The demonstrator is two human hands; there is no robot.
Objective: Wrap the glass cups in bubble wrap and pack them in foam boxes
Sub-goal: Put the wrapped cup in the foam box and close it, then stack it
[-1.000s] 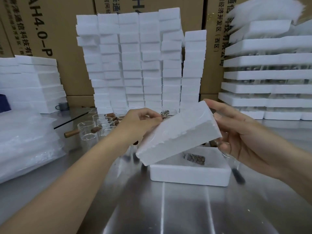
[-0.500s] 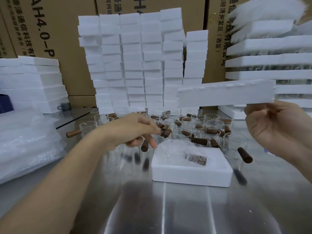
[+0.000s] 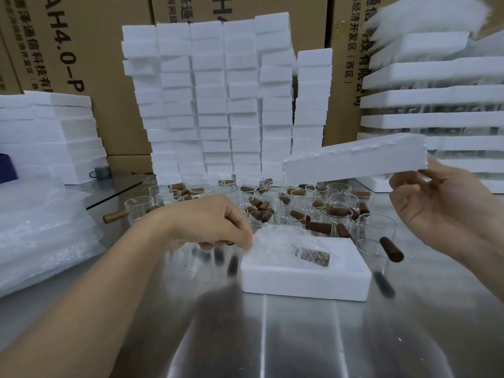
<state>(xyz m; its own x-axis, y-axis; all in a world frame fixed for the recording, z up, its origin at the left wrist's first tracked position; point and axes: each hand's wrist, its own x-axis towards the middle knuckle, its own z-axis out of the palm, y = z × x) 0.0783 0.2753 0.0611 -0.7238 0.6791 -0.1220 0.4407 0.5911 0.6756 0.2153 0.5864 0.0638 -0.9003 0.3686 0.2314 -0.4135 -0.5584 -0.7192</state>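
An open white foam box sits on the steel table at centre. Inside it lies a glass cup in bubble wrap, its brown handle showing through the wrap. My left hand is at the box's left edge, fingers curled down and pinching the wrap's left end. My right hand holds a white foam lid by its right end, raised above and behind the box and tilted. Several bare glass cups with brown wooden handles stand behind the box.
A tall wall of stacked foam boxes rises behind the cups. Foam trays are stacked at right, more foam at left. Bubble wrap sheets lie on the left of the table. Cardboard cartons line the back.
The foam lid went from over the box, held in both hands, up and to the right in my right hand alone. My left hand dropped to the wrapped cup in the box.
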